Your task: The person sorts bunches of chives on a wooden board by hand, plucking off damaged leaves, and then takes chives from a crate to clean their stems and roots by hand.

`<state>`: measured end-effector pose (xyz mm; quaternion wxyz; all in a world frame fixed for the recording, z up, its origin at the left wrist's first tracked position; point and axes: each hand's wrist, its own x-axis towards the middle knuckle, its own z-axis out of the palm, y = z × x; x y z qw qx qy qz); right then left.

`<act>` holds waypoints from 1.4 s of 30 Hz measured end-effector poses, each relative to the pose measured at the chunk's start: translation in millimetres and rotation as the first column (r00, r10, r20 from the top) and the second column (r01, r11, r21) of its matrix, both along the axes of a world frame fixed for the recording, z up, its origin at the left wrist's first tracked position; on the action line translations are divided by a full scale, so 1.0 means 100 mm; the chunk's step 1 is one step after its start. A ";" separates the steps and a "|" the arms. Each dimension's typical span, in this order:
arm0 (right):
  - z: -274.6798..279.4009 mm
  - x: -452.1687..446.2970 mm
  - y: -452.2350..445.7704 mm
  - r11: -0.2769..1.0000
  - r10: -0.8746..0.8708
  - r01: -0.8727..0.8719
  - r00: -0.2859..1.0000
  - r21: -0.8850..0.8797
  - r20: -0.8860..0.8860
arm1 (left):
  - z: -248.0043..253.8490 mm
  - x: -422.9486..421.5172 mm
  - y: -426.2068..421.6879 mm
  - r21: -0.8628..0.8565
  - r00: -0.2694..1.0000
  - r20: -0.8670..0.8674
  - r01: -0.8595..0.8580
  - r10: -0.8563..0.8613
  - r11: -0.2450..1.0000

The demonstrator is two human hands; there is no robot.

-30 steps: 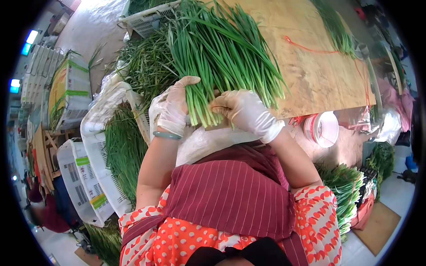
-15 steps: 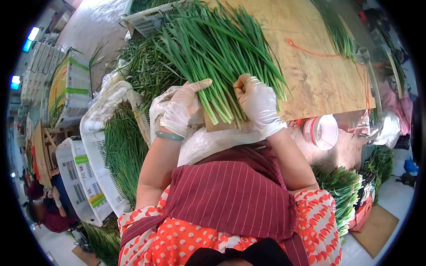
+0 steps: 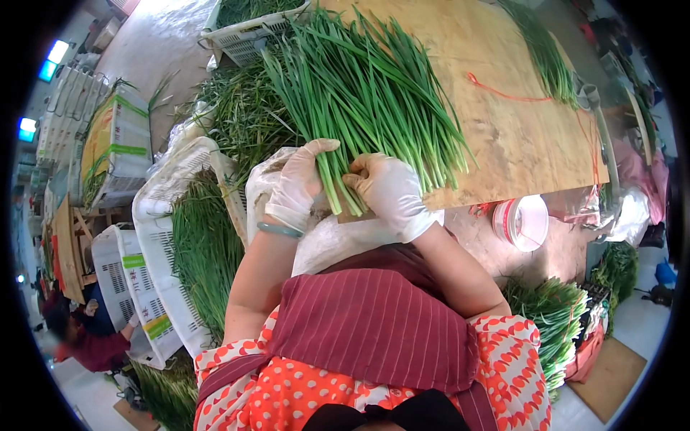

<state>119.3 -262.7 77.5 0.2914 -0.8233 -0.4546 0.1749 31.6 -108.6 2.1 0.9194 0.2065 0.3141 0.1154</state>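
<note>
Stalks (image 3: 370, 100) with green leaves lie in a loose layer on the left part of the wooden counter (image 3: 525, 151), pale ends toward the near edge. Gloved left hand (image 3: 296, 183) is positioned at the left side of the layer, thumb extended toward the pale ends; its other fingers are largely hidden, and their grip cannot be told. Gloved right hand (image 3: 394, 192) is at the pale ends, fingers curled narrow; whether a stalk is pinched cannot be determined. Red string (image 3: 503, 91) lies right of the layer.
</note>
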 end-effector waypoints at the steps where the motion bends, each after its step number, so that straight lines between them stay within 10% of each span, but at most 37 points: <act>1: 0.01 0.03 0.00 0.998 -0.049 0.040 0.983 -0.054 -0.177 | -0.02 0.02 -0.01 0.039 0.999 -0.011 -0.040 0.040 0.998; 12: 0.48 0.14 -0.50 0.960 0.272 -0.280 0.897 0.030 -0.348 | 0.20 0.05 -0.12 0.014 0.992 -0.100 -0.071 0.072 0.997; 14: 0.79 0.24 -0.63 0.800 0.538 -0.591 0.635 0.100 -0.554 | 0.27 0.05 -0.14 0.011 0.990 -0.112 -0.080 0.081 0.997; 17: 1.16 0.41 -0.57 0.647 0.751 -0.717 0.540 0.259 -0.380 | 0.39 0.08 -0.18 -0.121 0.999 -0.036 -0.015 0.011 0.993; 22: 1.50 0.56 0.20 0.833 0.475 -0.236 0.770 0.501 -0.427 | 0.39 0.08 -0.17 -0.173 0.996 -0.082 -0.050 0.036 0.984; 25: 1.34 0.83 0.32 0.831 0.214 -0.208 0.976 0.516 0.047 | 0.32 0.06 -0.13 0.061 0.991 -0.135 0.000 0.008 0.998; 31: 0.47 1.40 -0.18 0.988 -0.141 0.153 0.956 -0.028 0.259 | 0.34 0.09 -0.14 0.174 0.981 -0.195 0.017 0.018 0.985; 36: 0.17 1.09 0.10 0.931 -0.255 0.261 0.965 -0.256 0.058 | 0.37 0.12 -0.15 0.205 0.987 -0.157 0.054 -0.021 0.977; 42: 0.00 0.57 0.39 0.997 -0.081 0.079 0.944 -0.017 -0.320 | 0.64 0.04 -0.22 0.090 0.982 -0.137 -0.115 0.126 0.989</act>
